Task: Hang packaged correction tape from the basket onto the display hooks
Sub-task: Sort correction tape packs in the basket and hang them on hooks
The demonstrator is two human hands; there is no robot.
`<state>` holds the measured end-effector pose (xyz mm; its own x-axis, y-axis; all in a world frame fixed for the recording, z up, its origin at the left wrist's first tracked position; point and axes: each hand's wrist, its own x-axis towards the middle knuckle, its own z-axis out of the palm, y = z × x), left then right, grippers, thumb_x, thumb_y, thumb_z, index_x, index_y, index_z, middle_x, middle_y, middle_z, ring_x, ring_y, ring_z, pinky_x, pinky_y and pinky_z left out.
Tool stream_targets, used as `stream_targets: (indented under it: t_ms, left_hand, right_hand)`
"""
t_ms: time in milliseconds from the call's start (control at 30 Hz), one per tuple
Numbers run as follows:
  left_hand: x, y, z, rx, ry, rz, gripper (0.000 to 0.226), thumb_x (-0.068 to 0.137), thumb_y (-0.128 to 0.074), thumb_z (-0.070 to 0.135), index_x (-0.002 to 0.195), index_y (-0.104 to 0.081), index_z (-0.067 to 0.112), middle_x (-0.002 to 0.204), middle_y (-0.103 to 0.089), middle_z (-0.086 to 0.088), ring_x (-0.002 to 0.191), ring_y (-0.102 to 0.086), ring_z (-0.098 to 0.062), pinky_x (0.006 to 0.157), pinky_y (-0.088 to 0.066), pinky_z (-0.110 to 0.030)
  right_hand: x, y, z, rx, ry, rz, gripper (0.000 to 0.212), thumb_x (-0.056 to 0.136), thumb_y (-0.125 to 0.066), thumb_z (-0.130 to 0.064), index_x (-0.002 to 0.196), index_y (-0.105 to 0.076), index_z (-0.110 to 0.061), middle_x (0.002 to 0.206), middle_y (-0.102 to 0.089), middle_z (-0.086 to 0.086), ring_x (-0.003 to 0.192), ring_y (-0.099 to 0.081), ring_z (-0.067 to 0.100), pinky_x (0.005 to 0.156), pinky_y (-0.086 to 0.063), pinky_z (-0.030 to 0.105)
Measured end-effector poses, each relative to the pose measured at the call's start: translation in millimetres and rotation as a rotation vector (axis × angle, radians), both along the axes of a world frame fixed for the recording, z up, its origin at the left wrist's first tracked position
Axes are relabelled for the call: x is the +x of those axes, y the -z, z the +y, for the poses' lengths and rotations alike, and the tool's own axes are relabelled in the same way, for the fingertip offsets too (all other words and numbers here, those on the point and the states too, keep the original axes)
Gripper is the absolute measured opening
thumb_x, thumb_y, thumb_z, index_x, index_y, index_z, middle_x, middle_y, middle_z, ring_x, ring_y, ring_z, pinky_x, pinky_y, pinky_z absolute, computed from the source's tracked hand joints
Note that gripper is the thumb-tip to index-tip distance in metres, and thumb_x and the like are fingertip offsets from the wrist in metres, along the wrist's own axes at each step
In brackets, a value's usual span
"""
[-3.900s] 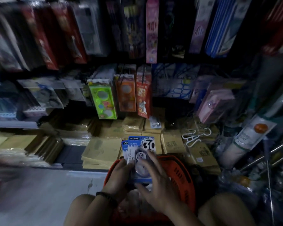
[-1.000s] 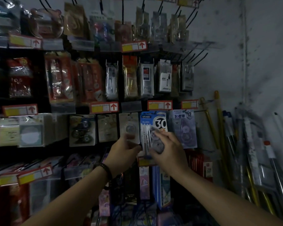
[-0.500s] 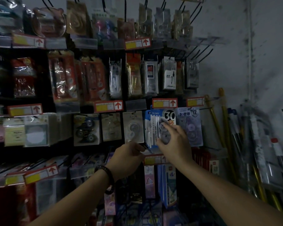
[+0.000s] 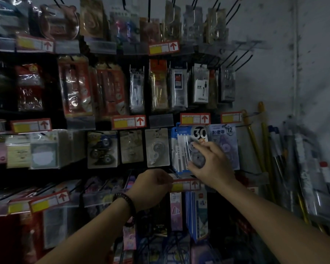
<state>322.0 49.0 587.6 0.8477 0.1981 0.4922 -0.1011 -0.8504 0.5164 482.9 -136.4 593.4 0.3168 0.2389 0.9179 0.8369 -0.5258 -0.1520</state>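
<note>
Blue correction tape packs [image 4: 187, 147] marked "30" hang fanned out under a red price tag [image 4: 195, 118] in the middle row of the display. My right hand [image 4: 211, 164] grips their lower right side, fingers over the clear blister. My left hand [image 4: 152, 185], with a dark bracelet on the wrist, is curled just below and left of the packs, by the lower price strip; I cannot tell if it pinches anything. The hook itself is hidden behind the packs. The basket is out of view.
Other correction tapes hang alongside: a grey pack [image 4: 157, 147] to the left, a pale blue "12" pack [image 4: 225, 145] to the right. Bare black hooks [image 4: 242, 60] jut out at upper right. Long yellow poles [image 4: 263, 149] and wrapped rods lean against the wall on the right.
My view rose from the orange basket on the floor to the display. My right hand carried the packs up to the hook row. My left hand let go and dropped below them.
</note>
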Motion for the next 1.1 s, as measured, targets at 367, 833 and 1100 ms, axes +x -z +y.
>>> stream_targets:
  t_ms: [367, 833, 1100]
  left_hand:
    - [-2, 3, 0, 0.058, 0.003, 0.007, 0.012, 0.099, -0.068, 0.028, 0.108, -0.076, 0.026, 0.103, -0.074, 0.011, 0.089, -0.068, -0.001, 0.069, -0.051, -0.011]
    - [-104, 98, 22, 0.204, -0.057, 0.092, 0.015, 0.097, -0.067, 0.022, 0.104, -0.079, 0.028, 0.096, -0.075, 0.016, 0.092, -0.071, -0.003, 0.077, -0.049, -0.013]
    - [-212, 285, 20, 0.061, -0.095, 0.294, 0.012, 0.103, -0.064, 0.03, 0.109, -0.075, 0.032, 0.098, -0.074, 0.018, 0.086, -0.071, -0.001, 0.073, -0.058, -0.024]
  right_hand:
    - [-11, -9, 21, -0.174, 0.157, 0.187, 0.067, 0.093, -0.069, -0.049, 0.152, -0.048, -0.026, 0.146, -0.044, 0.0, 0.132, -0.048, 0.022, 0.097, -0.052, 0.039]
    - [-97, 74, 4, -0.211, -0.03, 0.212, 0.028, 0.095, -0.064, -0.037, 0.117, -0.068, -0.019, 0.114, -0.056, 0.0, 0.109, -0.058, 0.025, 0.084, -0.055, 0.042]
    - [-197, 253, 17, -0.399, -0.286, 0.509, 0.02, 0.093, -0.072, -0.036, 0.11, -0.071, -0.025, 0.099, -0.067, -0.007, 0.091, -0.064, 0.013, 0.077, -0.053, 0.033]
